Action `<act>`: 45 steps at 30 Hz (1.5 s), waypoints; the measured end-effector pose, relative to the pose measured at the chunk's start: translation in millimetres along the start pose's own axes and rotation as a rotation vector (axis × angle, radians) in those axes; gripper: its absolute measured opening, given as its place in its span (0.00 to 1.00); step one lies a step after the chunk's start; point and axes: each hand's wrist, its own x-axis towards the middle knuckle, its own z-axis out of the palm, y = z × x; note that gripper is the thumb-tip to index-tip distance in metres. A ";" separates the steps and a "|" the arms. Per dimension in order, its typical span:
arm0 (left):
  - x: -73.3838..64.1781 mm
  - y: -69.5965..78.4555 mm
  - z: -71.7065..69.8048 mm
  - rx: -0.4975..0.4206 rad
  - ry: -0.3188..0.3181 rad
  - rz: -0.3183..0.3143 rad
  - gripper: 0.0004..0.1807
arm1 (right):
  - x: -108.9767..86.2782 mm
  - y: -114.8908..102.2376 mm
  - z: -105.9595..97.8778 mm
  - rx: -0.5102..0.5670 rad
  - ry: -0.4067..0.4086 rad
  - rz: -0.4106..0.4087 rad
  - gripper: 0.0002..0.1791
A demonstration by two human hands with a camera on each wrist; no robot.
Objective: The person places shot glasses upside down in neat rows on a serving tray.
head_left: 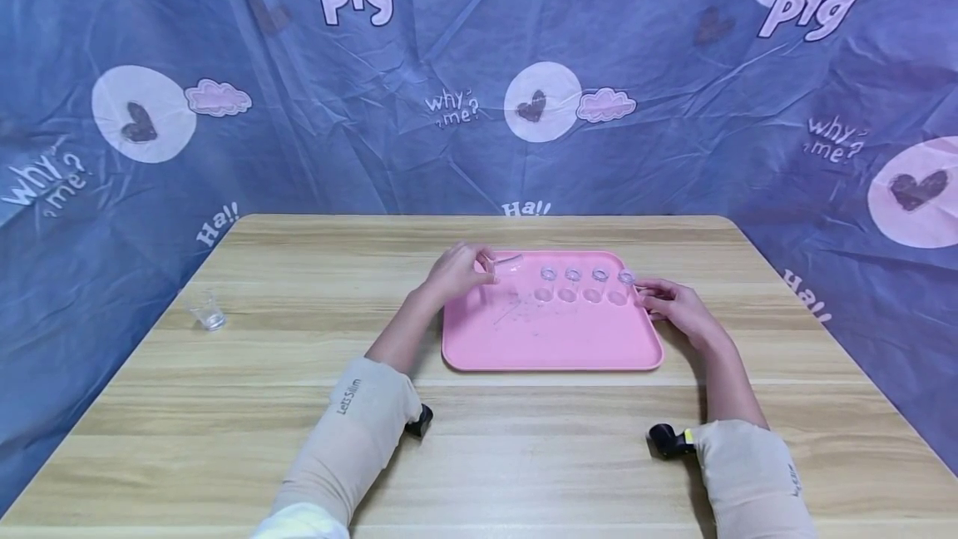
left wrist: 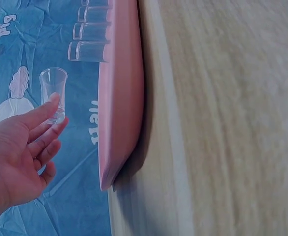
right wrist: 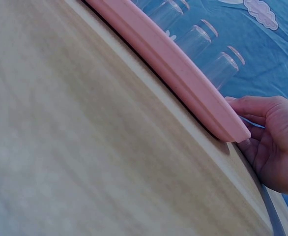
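Observation:
My left hand [head_left: 461, 271] pinches a small clear shot glass [left wrist: 54, 86] near its base, thumb on one side and fingers on the other. The glass is held on its side above the left part of the pink tray [head_left: 554, 348], its mouth facing right. My right hand [head_left: 677, 306] grips the tray's right edge, with the thumb at the rim and the other fingers curled low at the side. Several more clear shot glasses [head_left: 572, 274] stand upright in a row on the tray's right half, the rightmost close to the right hand.
Another small clear glass [head_left: 209, 314] stands alone near the left side of the wooden table [head_left: 524, 456]. A blue printed cloth [head_left: 389, 156] hangs behind the table. Small marks like droplets dot the tray's middle.

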 end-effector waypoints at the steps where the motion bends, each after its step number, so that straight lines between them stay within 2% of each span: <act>1: 0.4 -0.4 0.4 -0.008 0.010 -0.010 0.15 | 0.0 0.0 0.0 0.002 -0.001 0.001 0.26; 11: 2.4 0.6 2.3 -0.023 0.076 -0.089 0.16 | -0.4 -1.6 -1.0 -0.001 -0.002 -0.007 0.26; 15: 3.3 1.3 5.8 -0.046 0.120 -0.085 0.15 | -0.3 -1.3 -1.1 0.003 -0.001 -0.009 0.26; 21: 4.8 2.0 13.8 -0.157 0.158 -0.075 0.14 | -1.0 -1.7 -1.0 -0.005 -0.001 -0.004 0.26; 32: 8.8 7.8 21.9 -0.211 0.146 -0.104 0.17 | -2.1 -2.0 -0.8 -0.007 0.000 -0.003 0.26; 37: 10.8 11.1 22.5 -0.253 0.143 -0.091 0.15 | -1.9 -2.3 -0.6 -0.017 0.002 -0.002 0.26; 45: 16.6 13.8 25.3 -0.315 0.083 -0.089 0.14 | -1.5 -1.5 0.5 -0.010 -0.001 -0.003 0.26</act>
